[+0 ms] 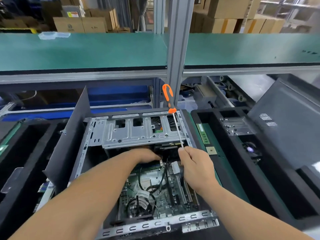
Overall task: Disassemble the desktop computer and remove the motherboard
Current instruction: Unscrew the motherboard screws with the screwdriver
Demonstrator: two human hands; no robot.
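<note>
Bench shelf (pixel 83 51): flat green mat w/ grey metal edge, well above & beyond both hands.
Side panel (pixel 290 125): big dark grey sheet metal, perforated vent patches, leaning tilted, well to R of R hand.
Case (pixel 155 224): open desktop chassis, bare stamped steel w/ slotted front rail; both hands inside it.
Drive cage (pixel 138 132): silver pressed-metal plate, rectangular cut-outs & ribs, just beyond both hands.
Motherboard (pixel 155 181): green PCB, still in case, below & between the wrists; black cables loop over it, long card slots on R side, finned silver heatsink (pixel 174 167) just L of R hand.
L hand (pixel 147 155): reaches under cage edge, fingertips hidden in dark – grip cannot tell.
R hand (pixel 195 163): fingers curled, pinching thin steel shaft near its tip.
Screwdriver (pixel 168 99): handle-up, orange/black moulded grip well above R hand, tilted slightly L.
RAM stick (pixel 203 134): narrow green strip, lying on tray just R of case, beyond R hand.
</note>
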